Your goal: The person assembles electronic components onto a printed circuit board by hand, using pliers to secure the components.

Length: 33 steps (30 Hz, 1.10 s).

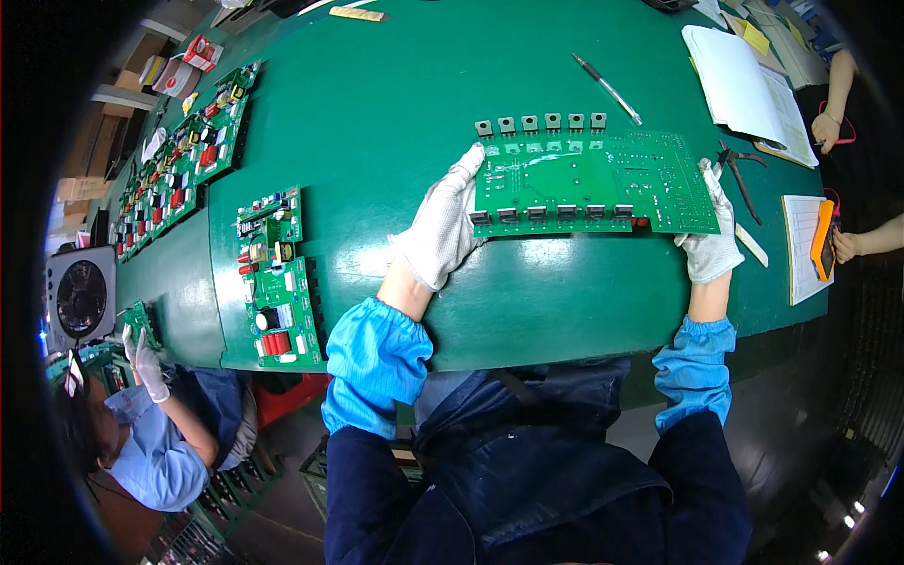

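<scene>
A green circuit board (pixel 584 179) is held up over the table, its solder side facing me. Rows of black transistors with metal tabs stick out along its far and near edges. My left hand (pixel 443 226), in a white glove, grips its left end, thumb near the upper corner. At the right end my right hand (pixel 711 235), gloved too, closes on the edge. The side with the components is turned away and mostly hidden. Blue sleeve covers (pixel 379 353) wrap both my forearms.
Populated boards (pixel 278 282) lie at left, with a longer row (pixel 188 160) beyond. A pen (pixel 607 89), pliers (pixel 744 184), papers (pixel 744 89) and a clipboard (pixel 800 250) lie to the right. One person sits at left holding a board; another's hand touches an orange meter (pixel 822 240).
</scene>
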Motion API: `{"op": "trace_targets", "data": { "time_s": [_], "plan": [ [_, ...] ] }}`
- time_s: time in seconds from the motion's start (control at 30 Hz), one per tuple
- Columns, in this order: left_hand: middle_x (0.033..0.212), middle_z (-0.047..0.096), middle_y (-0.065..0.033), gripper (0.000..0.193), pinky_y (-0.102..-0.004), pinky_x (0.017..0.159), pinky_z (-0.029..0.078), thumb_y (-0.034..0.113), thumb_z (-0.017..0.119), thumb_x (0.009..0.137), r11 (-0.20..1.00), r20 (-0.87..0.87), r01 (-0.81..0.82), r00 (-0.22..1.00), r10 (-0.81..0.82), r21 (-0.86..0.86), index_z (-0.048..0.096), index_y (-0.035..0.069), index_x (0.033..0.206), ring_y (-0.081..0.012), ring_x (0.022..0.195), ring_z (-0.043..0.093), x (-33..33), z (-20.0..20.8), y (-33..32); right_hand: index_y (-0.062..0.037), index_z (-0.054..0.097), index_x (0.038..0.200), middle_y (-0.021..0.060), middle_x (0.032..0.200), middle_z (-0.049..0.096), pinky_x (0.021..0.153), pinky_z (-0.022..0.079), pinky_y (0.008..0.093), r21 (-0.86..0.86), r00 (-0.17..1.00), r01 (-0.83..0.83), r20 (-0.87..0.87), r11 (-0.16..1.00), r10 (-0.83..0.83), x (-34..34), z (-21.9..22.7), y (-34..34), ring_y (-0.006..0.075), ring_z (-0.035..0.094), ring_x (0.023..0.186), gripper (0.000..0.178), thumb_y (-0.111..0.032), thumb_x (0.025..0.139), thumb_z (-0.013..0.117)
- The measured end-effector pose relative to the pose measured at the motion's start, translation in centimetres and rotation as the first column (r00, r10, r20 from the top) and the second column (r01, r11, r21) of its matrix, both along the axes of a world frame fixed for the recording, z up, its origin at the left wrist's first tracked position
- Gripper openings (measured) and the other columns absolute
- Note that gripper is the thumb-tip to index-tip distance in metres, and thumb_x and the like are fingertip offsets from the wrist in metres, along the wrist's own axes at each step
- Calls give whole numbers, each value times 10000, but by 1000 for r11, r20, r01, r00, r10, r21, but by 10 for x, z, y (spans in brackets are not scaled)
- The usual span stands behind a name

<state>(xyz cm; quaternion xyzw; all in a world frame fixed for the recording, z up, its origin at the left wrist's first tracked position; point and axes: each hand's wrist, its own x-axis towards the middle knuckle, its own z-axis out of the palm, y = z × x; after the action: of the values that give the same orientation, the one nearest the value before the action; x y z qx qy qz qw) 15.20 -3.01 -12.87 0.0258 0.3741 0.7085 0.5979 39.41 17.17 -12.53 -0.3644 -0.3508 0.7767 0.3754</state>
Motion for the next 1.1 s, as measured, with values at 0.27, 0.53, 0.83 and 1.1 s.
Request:
{"op": "trace_targets", "data": {
  "time_s": [0.27, 0.53, 0.83, 1.1],
  "plan": [
    [1220, 555, -139, 379, -368, 865, 533, 285, 430, 987, 995, 44, -6, 999, 2, 101, 441, 30, 1267, -225, 1058, 593, 1, -3, -2, -44, 667, 978, 68, 916, 672, 656, 571, 284, 31, 998, 57, -25, 998, -57, 1, -10, 5, 155, 661, 768, 177, -160, 844, 675],
    [1235, 547, -129, 438, -356, 889, 520, 320, 433, 985, 994, -39, 8, 999, -4, 106, 435, 12, 1296, -216, 1088, 580, 7, 19, -7, -28, 657, 1000, 68, 985, 654, 824, 513, 266, -4, 996, 7, -86, 1000, -7, 5, -16, 12, 141, 622, 888, 195, -155, 852, 664],
    [1235, 547, -111, 472, -364, 906, 500, 352, 481, 964, 978, -176, 4, 984, 33, 207, 449, 23, 1300, -191, 1091, 571, 16, 23, -14, -61, 620, 1089, 37, 1081, 636, 876, 486, 281, 132, 970, -62, -226, 989, 91, 24, -32, 23, 151, 599, 990, 221, -169, 900, 587],
    [1246, 540, -85, 503, -370, 930, 484, 350, 539, 934, 983, -207, -22, 977, 60, 182, 446, 27, 1308, -193, 1124, 546, 11, -4, -20, -67, 522, 1257, 66, 1182, 600, 900, 490, 321, 145, 983, -36, -171, 989, 61, 22, -27, 14, 190, 593, 1034, 374, -235, 924, 545]
  ]
}}
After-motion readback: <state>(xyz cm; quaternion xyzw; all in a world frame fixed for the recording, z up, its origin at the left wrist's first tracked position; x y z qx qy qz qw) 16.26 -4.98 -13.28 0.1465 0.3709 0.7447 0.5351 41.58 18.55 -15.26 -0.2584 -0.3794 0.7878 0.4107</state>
